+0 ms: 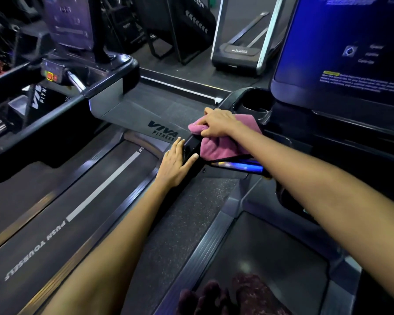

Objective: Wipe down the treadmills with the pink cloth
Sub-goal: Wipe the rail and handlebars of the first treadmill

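Note:
The pink cloth (216, 144) lies draped over the left arm of the black treadmill console (237, 103) on the right. My right hand (218, 122) presses down on top of the cloth, fingers curled into its folds. Just below it, my left hand (176, 163) rests flat with straight fingers against the outer side of the same black handrail (191, 148), thumb on its top face. The console's big blue screen (341, 46) glows at the upper right, with a round cup holder (257, 103) beside the cloth.
A second treadmill stands to the left, its belt (77, 201) marked "PUSH YOURSELF" and its black console (105, 71) above. A speckled floor strip (191, 219) runs between the two machines. The belt of the right treadmill (271, 253) lies under me.

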